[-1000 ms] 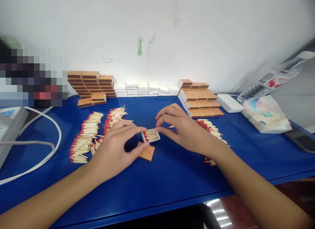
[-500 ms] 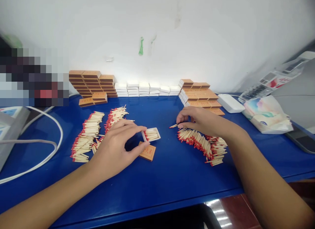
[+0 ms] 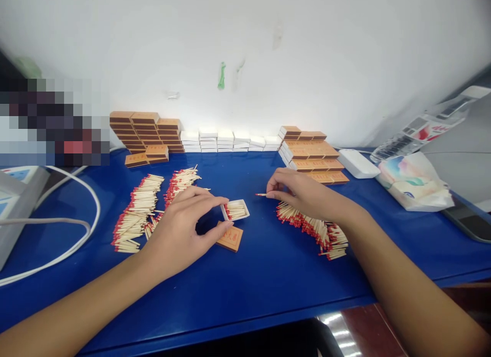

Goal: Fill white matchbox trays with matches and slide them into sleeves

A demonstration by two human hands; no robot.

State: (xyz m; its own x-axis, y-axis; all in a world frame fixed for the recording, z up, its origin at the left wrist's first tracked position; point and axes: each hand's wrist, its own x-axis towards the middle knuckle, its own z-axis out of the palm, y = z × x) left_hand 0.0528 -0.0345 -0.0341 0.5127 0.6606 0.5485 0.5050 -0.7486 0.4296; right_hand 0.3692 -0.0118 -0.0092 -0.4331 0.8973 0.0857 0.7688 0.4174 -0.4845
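Observation:
Between thumb and forefinger, my left hand (image 3: 184, 221) grips a small white matchbox tray (image 3: 246, 210) by its left end. Several matches (image 3: 236, 210) with red heads lie inside the tray. Partly under the tray and my thumb is an orange matchbox sleeve (image 3: 230, 239), flat on the table. My right hand (image 3: 297, 191) pinches a match (image 3: 261, 195), its red head pointing left towards the tray but apart from it. Below that hand spreads a pile of loose matches (image 3: 303, 220). Whether more than one match is in the pinch, I cannot make out.
Two more match piles (image 3: 138, 211) lie on the left, one partly behind my left hand. Along the wall stand orange matchboxes (image 3: 143, 132), white trays (image 3: 224, 141) and more matchboxes (image 3: 312, 150). A tissue pack (image 3: 414, 182), white device (image 3: 358, 163) and cables (image 3: 95, 208) flank the blue table (image 3: 215, 306).
My right hand has moved slightly left with the match, bringing it closer to the tray and turning it more level. My left hand keeps its hold on the tray.

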